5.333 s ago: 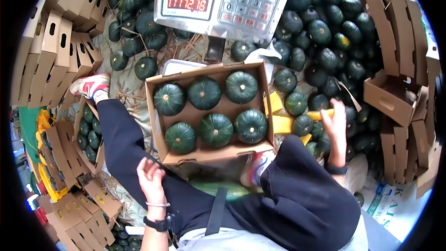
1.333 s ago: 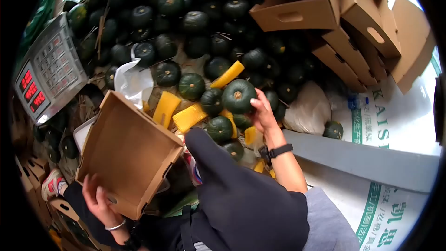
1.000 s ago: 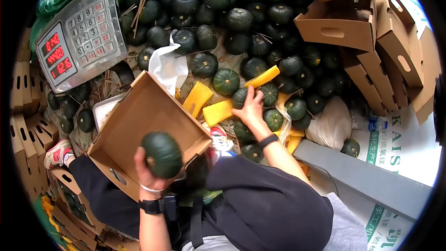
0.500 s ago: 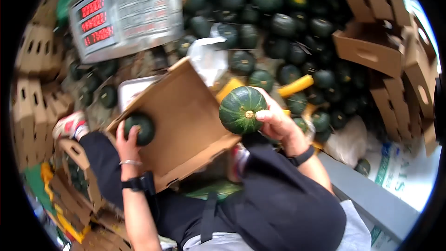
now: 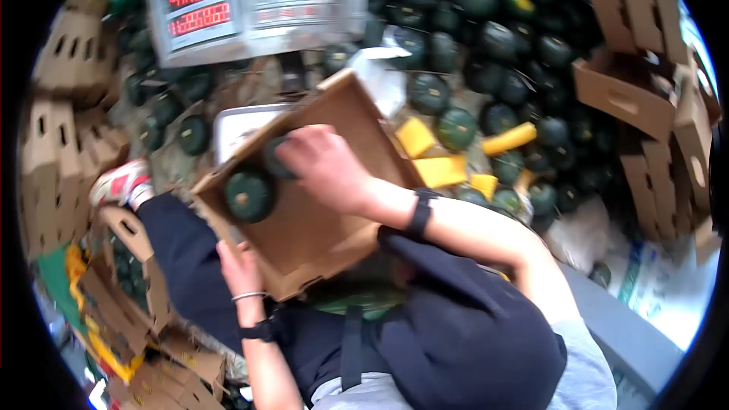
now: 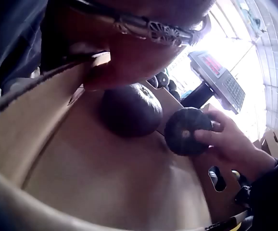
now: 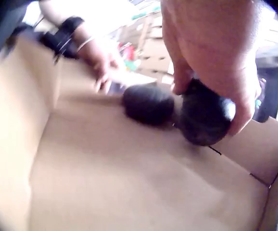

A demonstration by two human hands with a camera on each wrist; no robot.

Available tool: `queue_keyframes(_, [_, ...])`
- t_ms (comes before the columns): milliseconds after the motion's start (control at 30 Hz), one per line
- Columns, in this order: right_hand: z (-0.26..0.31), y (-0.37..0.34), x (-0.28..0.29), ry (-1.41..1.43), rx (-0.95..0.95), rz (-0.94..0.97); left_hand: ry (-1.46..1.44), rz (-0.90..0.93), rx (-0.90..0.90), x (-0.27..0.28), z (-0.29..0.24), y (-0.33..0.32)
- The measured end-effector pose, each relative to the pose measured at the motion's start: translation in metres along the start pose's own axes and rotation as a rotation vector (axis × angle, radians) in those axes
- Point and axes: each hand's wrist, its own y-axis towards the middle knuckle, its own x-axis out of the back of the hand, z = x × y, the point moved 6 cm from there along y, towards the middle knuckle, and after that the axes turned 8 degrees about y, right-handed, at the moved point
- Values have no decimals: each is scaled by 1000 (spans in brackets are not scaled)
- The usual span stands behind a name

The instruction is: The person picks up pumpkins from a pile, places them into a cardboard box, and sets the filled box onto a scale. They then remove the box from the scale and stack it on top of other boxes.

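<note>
In the head view, my right hand [image 5: 326, 167] reaches into a tilted cardboard box [image 5: 334, 235] and grips a dark green kabocha squash [image 5: 279, 158], mostly hidden under the fingers. The right wrist view shows the thumb and fingers around this squash [image 7: 204, 115], low over the box floor near a wall. A second kabocha [image 5: 250, 196] sits in the box's left corner, its stem facing up. My left hand [image 5: 241, 267] holds the near left rim of the box, fingers over the wall; the left wrist view has the rest of its grip in shadow.
A scale display [image 5: 258, 4] stands behind the box, with a white tray [image 5: 239, 127] below it. Kabochas [image 5: 493, 38] are heaped at back right. Yellow foam nets [image 5: 440, 171] lie right of the box. Stacked cartons [image 5: 57, 175] line the left; more [image 5: 626, 102] stand at right.
Since half a second ago, my right hand has carried its squash left into the box. My left hand has let go of the other squash in the corner and moved down to the rim.
</note>
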Motion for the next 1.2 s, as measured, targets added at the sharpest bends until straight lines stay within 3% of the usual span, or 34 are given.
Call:
queue_keyframes(33, [9,-5,1,-104,147,62,-152,64,46,-6,3,5])
queue_keyframes(100, [14,-23,-17,-80,118,227,-279,130,115,-15,4,14])
queue_keyframes(133, [20,-25,-17,-204,225,139,-210,111,8,-15,9,19])
queue_keyframes(200, [7,-17,-31,-146,84,226,-329,140,-14,-15,9,24])
queue_keyframes(333, [2,8,-12,-44,41,90,-454,257,-24,-14,8,49])
queue_keyframes(400, [-15,17,30,175,-23,-37,-481,236,-53,-10,1,66])
queue_keyframes(433, [-28,12,74,89,-129,-74,-497,219,-61,-8,-1,73])
queue_keyframes(467, [-54,-7,108,148,-109,-344,-502,255,-39,-12,14,82])
queue_keyframes(500, [-76,-29,145,-41,-238,-420,-398,217,-92,-10,20,88])
queue_keyframes(533, [-114,-64,161,-177,-416,-365,-293,180,-146,-9,23,92])
queue_keyframes(600, [-155,-126,159,-481,-794,-105,-40,41,-231,-6,11,87])
queue_keyframes(633, [-176,-158,144,-493,-1024,134,12,-39,-232,-1,1,82])
queue_keyframes(700, [-195,-181,134,-422,-1083,264,131,-200,-232,20,-48,63])
queue_keyframes(733, [-206,-186,136,-324,-1142,202,-145,-149,-78,23,-66,55])
queue_keyframes(800, [-218,-194,143,-114,-1252,73,-467,4,-137,22,-98,37])
queue_keyframes(833, [-208,-193,143,281,-1266,-11,-632,83,-175,21,-118,30])
queue_keyframes(867, [-185,-184,149,672,-1240,-91,-846,266,-90,15,-145,19])
queue_keyframes(967, [-101,-159,157,1670,-982,-149,-1326,696,67,-9,-229,-22])
queue_keyframes(1000, [-103,-158,168,1536,-1026,-146,-1438,838,111,-27,-239,-34])
queue_keyframes(1033, [-138,-167,177,1118,-988,-246,-1546,984,154,-42,-246,-44])
queue_keyframes(1067, [-170,-183,193,587,-1131,-334,-1559,1115,171,-49,-252,-55])
queue_keyframes(1100, [-185,-192,217,-185,-1205,-213,-1569,1247,186,-54,-256,-65])
queue_keyframes(1200, [-241,-232,214,-676,-1428,42,-1566,1270,274,-62,-227,-72])
